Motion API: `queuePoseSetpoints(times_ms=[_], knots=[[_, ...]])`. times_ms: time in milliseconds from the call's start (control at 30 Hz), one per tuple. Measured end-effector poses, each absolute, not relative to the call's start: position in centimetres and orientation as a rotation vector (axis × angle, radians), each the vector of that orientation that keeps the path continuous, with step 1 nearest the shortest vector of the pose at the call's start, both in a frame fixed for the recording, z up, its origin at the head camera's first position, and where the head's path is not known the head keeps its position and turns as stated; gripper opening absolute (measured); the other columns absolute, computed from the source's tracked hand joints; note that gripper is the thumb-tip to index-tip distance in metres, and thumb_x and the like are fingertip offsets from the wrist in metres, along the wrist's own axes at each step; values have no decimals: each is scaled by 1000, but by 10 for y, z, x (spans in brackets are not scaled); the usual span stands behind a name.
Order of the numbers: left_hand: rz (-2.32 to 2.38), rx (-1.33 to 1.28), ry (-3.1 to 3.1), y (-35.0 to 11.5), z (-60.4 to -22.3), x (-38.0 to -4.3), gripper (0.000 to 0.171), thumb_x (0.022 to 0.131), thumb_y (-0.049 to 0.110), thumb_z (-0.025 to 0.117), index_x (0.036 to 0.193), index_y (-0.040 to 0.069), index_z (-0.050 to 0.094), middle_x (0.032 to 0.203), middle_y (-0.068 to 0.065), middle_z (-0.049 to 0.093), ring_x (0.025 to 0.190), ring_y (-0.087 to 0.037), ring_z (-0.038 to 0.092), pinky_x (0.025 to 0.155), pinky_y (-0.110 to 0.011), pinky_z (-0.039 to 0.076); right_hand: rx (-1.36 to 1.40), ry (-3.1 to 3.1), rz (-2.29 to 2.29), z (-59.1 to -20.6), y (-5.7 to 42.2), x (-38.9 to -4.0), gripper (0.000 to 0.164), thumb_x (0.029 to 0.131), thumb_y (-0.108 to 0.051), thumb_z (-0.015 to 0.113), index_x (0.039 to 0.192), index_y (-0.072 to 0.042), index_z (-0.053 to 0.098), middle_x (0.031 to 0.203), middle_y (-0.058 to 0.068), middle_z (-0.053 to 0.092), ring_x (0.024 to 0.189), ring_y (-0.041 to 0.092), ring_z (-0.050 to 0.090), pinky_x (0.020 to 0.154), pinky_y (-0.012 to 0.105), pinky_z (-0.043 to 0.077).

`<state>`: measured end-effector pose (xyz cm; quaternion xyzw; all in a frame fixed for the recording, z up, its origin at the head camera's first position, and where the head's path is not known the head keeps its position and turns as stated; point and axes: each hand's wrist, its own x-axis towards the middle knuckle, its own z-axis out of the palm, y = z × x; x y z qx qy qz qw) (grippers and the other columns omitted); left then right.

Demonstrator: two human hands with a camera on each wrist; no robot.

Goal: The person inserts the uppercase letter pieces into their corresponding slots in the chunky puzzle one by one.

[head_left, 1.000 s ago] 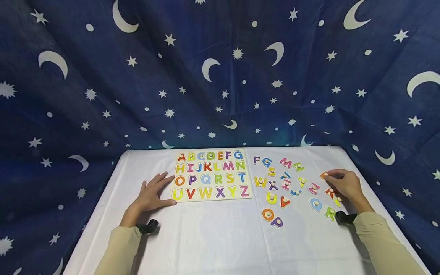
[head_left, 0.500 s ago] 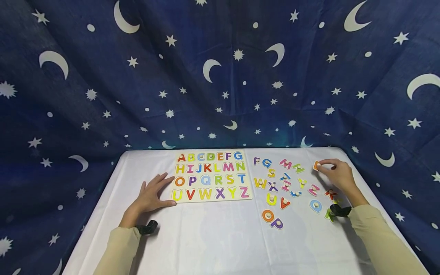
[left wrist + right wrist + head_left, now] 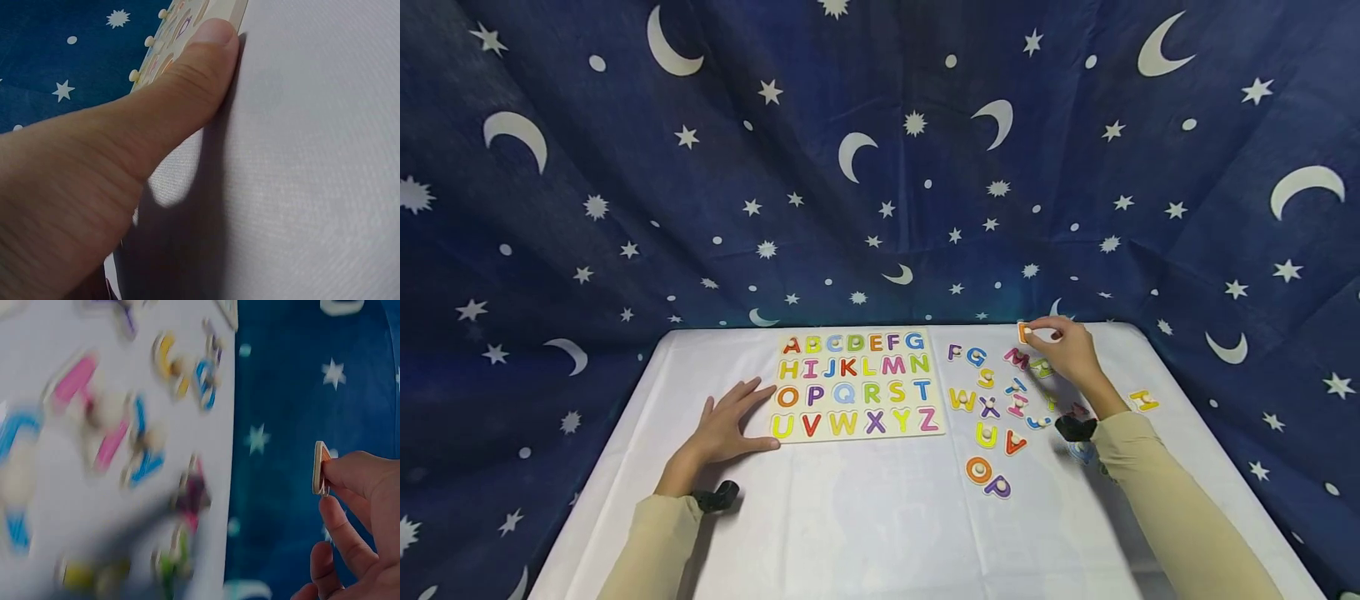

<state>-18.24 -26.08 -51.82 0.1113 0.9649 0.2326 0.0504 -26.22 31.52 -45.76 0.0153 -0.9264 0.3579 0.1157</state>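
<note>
My right hand (image 3: pixel 1070 350) pinches a small orange letter piece (image 3: pixel 1022 332) between thumb and fingertips, held up near the table's back edge. In the right wrist view this letter piece (image 3: pixel 319 467) appears edge-on, its letter mostly hidden. The left hand (image 3: pixel 722 429) lies at the left side of the cream alphabet board (image 3: pixel 936 379), fingers spread and fairly straight. Its thumb (image 3: pixel 187 81) presses against the board's edge in the left wrist view. Knobbed pieces A (image 3: pixel 792 345), B, C and D sit in the board's top row; the other printed spaces show no knobs.
Several knobbed letters lie loose right of the board, among them a purple F (image 3: pixel 954 352), a yellow W (image 3: pixel 962 399) and an orange O (image 3: pixel 978 470). An orange H (image 3: pixel 1143 401) lies farther right. A starry blue curtain (image 3: pixel 880 167) hangs behind the white table (image 3: pixel 865 517).
The right hand has carried the orange piece left and toward the back edge, uncovering the orange H at the right. The left hand has stayed at the board.
</note>
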Motion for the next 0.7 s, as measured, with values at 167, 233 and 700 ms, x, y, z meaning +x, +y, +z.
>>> queuePoseSetpoints(times_ms=[167, 233, 700], knots=[[704, 347, 2938, -263, -518, -182, 102, 69, 59, 89, 154, 19, 49, 164, -20, 33, 151, -48, 21, 116, -78, 1, 105, -2700, 1128, -462, 274, -276, 27, 96, -21, 73, 116, -2, 76, 129, 21, 65, 111, 40, 60, 93, 52, 51], [712, 350, 2936, -262, -517, -182, 102, 69, 59, 89, 153, 18, 49, 163, -20, 33, 151, -48, 21, 116, -78, 1, 138, -2686, 1164, -464, 257, -281, 26, 96, -19, 74, 115, -2, 76, 127, 19, 67, 111, 38, 60, 94, 51, 51], [717, 346, 2940, -262, -518, -181, 102, 69, 59, 89, 153, 18, 50, 163, -20, 34, 151, -48, 22, 116, -78, 1, 314, -2725, 1319, -477, 154, -303, 22, 93, -17, 77, 113, -6, 78, 125, 9, 71, 112, 28, 61, 95, 43, 51]])
